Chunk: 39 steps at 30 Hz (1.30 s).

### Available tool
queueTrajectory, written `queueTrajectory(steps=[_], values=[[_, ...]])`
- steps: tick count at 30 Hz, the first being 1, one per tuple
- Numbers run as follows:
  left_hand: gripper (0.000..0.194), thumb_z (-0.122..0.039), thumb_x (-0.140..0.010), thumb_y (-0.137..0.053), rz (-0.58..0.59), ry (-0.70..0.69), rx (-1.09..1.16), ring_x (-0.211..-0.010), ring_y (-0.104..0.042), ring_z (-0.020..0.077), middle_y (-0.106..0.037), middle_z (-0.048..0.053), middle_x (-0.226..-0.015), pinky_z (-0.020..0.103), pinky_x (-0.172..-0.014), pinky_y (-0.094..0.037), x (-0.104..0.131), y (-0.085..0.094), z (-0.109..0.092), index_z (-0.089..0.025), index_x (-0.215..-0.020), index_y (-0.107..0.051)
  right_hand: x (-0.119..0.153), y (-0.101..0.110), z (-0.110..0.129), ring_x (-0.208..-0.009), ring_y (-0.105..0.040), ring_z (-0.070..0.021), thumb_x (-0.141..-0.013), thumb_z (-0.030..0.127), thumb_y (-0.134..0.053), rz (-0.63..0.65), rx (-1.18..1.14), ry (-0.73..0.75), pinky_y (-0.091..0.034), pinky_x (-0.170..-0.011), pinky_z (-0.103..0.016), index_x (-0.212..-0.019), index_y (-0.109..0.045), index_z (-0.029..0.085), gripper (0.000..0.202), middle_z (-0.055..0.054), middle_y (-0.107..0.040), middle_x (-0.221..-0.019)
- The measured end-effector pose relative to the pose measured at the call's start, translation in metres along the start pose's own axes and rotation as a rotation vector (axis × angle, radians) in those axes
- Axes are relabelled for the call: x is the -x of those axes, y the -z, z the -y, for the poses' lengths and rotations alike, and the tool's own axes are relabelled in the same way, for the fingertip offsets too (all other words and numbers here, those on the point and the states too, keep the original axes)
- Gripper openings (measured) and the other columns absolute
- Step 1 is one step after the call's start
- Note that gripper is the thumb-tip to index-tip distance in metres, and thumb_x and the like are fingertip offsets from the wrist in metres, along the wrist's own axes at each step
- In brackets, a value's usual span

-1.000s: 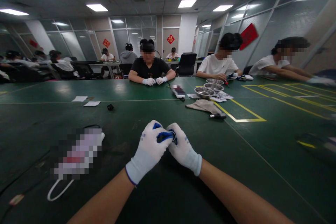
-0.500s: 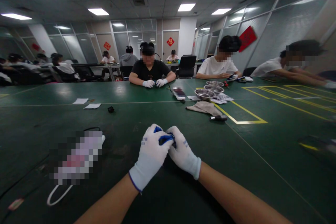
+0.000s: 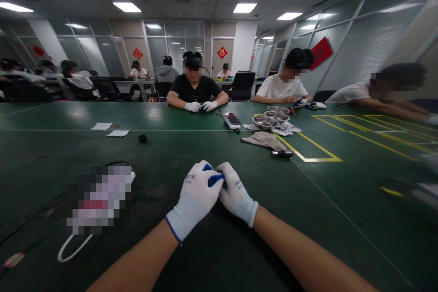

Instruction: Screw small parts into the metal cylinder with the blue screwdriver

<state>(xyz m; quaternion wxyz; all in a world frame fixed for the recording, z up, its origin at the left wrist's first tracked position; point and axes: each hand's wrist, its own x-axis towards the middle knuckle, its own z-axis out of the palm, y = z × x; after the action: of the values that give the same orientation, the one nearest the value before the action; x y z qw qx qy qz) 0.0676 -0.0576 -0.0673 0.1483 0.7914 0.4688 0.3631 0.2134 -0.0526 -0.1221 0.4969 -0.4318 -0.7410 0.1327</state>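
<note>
In white work gloves with blue palms, both my hands meet just above the green table (image 3: pixel 164 255). My left hand (image 3: pixel 196 191) is closed, its thumb and fingers pinched toward the right hand. Against it, my right hand (image 3: pixel 236 194) is closed too, fingers curled inward. Something small and dark seems to sit between the fingertips, but the gloves cover nearly all of it. A blurred-out phone-like object (image 3: pixel 102 200) with a white loop strap lies to the left of my left hand.
Metal bowls (image 3: pixel 265 122) stand beyond my right hand, near a grey cloth (image 3: pixel 263 139) and a black-handled tool (image 3: pixel 282 153). A small black piece (image 3: pixel 143 138) and paper slips (image 3: pixel 117 133) lie at left. Co-workers sit across the table; one wears black (image 3: pixel 193 86).
The view has shifted slightly, so the table things appear a little further left and up. My hands stay pressed together in nearly the same pose.
</note>
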Motion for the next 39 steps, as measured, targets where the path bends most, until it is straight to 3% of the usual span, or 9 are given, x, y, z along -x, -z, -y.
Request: queueTrajectory(steps=[5,12,14,21,26,29,34,39], values=[[0.017,-0.022,-0.089,-0.069,-0.053,0.019,0.033,-0.085,-0.063,0.0216,-0.064,0.004,-0.089,0.037,-0.076,-0.055,0.000,-0.005,0.000,-0.021,-0.073,-0.073,0.000,0.000,0.001,-0.085,-0.059,-0.0227,-0.086,0.014,-0.057,0.001,0.002,-0.037,-0.050,-0.078,-0.039,-0.096,-0.054,0.022,0.013,-0.005,-0.058,-0.092],[0.007,-0.019,-0.083,-0.076,-0.070,0.180,0.186,-0.087,-0.065,0.0206,-0.065,0.004,-0.092,0.036,-0.079,-0.055,-0.003,-0.012,0.003,-0.019,-0.079,-0.070,0.000,0.003,-0.001,-0.085,-0.059,-0.0229,-0.086,0.013,-0.056,0.015,0.034,-0.037,-0.050,-0.077,-0.038,-0.098,-0.053,0.022,0.015,-0.006,-0.059,-0.092],[0.014,-0.014,-0.078,-0.080,-0.079,0.251,0.255,-0.088,-0.065,0.0203,-0.065,0.003,-0.093,0.036,-0.080,-0.055,-0.006,-0.013,0.004,-0.019,-0.084,-0.068,0.000,0.003,-0.001,-0.085,-0.059,-0.0230,-0.084,0.012,-0.056,0.020,0.041,-0.038,-0.050,-0.077,-0.038,-0.098,-0.054,0.022,0.017,-0.006,-0.059,-0.092],[0.021,-0.008,-0.075,-0.078,0.042,0.423,0.442,-0.085,-0.066,0.0171,-0.066,0.001,-0.087,0.031,-0.078,-0.055,-0.013,-0.014,0.008,-0.017,-0.084,-0.062,0.002,0.003,-0.002,-0.085,-0.060,-0.0225,-0.083,0.012,-0.057,0.034,0.019,-0.028,-0.052,-0.076,-0.038,-0.101,-0.055,0.022,0.021,-0.005,-0.060,-0.093],[0.017,-0.013,-0.080,-0.076,0.023,0.394,0.436,-0.092,-0.067,0.0197,-0.068,0.004,-0.096,0.035,-0.085,-0.056,-0.009,-0.014,0.003,-0.019,-0.090,-0.063,0.003,0.006,-0.002,-0.084,-0.063,-0.0234,-0.084,0.015,-0.056,0.047,-0.020,-0.080,-0.055,-0.076,-0.040,-0.103,-0.055,0.022,0.021,-0.006,-0.063,-0.093],[0.020,-0.015,-0.083,-0.074,-0.003,0.306,0.485,-0.102,-0.067,0.0210,-0.068,0.006,-0.105,0.038,-0.093,-0.056,-0.005,-0.013,0.000,-0.019,-0.100,-0.064,0.005,0.005,-0.005,-0.089,-0.067,-0.0249,-0.085,0.018,-0.056,0.001,-0.051,-0.121,-0.058,-0.080,-0.043,-0.112,-0.054,0.022,0.027,-0.008,-0.066,-0.098],[0.039,-0.014,-0.078,-0.077,-0.022,0.115,0.519,-0.112,-0.066,0.0225,-0.065,0.008,-0.117,0.040,-0.104,-0.053,0.000,-0.014,-0.002,-0.020,-0.114,-0.063,0.011,0.002,-0.011,-0.108,-0.068,-0.0298,-0.087,0.028,-0.062,-0.151,-0.071,-0.160,-0.057,-0.095,-0.052,-0.143,-0.040,0.022,0.060,-0.014,-0.065,-0.121],[0.047,-0.013,-0.072,-0.083,0.020,0.090,0.516,-0.111,-0.066,0.0241,-0.064,0.008,-0.117,0.042,-0.103,-0.054,0.000,-0.019,0.001,-0.020,-0.115,-0.067,0.014,0.003,-0.011,-0.116,-0.066,-0.0337,-0.081,0.032,-0.074,-0.165,-0.090,-0.222,-0.055,-0.101,-0.057,-0.157,-0.027,0.023,0.090,-0.016,-0.060,-0.130]])
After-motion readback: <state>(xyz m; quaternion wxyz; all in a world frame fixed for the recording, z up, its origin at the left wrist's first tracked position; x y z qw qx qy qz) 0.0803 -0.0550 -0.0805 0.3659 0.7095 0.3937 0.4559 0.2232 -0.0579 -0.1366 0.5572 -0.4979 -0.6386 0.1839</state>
